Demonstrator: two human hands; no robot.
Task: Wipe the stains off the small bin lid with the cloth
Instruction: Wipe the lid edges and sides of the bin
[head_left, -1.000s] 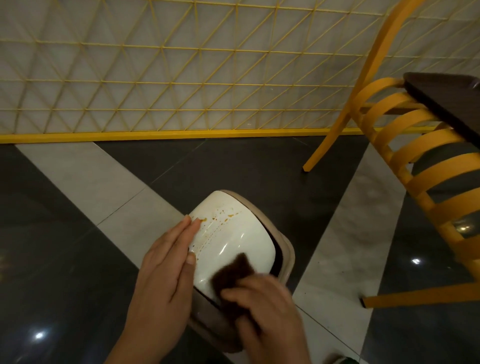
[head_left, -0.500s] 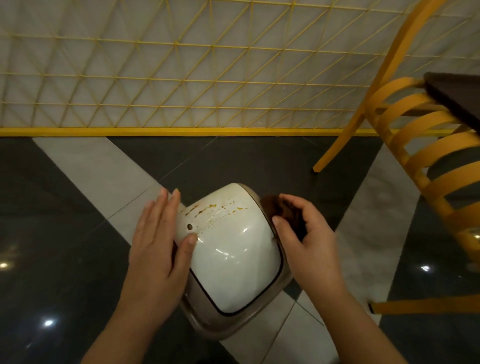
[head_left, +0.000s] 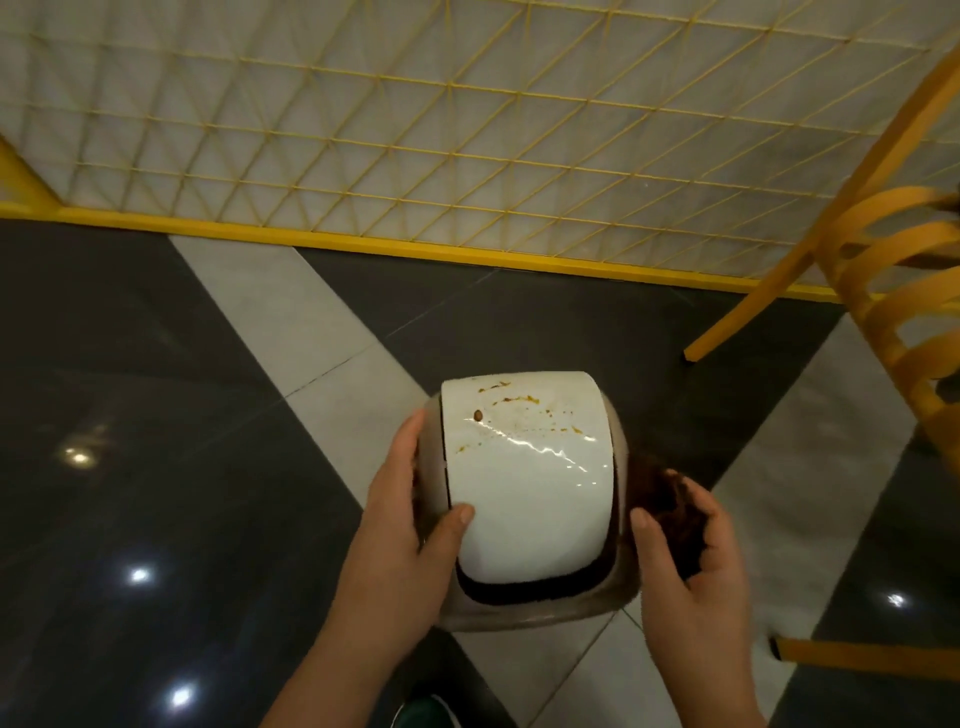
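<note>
A small beige bin (head_left: 524, 613) stands on the floor with a glossy white swing lid (head_left: 530, 493). Orange-brown stains (head_left: 511, 402) dot the lid's far part. My left hand (head_left: 410, 525) grips the bin's left side, thumb on the lid's edge. My right hand (head_left: 691, 545) holds a dark brown cloth (head_left: 670, 504) against the bin's right side, off the lid.
The floor is black and pale grey tiles (head_left: 291, 312). A yellow wire-grid fence (head_left: 467, 130) with a yellow base rail runs across the back. A yellow slatted chair (head_left: 893, 291) stands at the right, one leg near the bin.
The bin has been turned so the lid's stained end faces away. My right hand with the cloth left the lid top and moved down the bin's right side; my left hand now clasps the left side.
</note>
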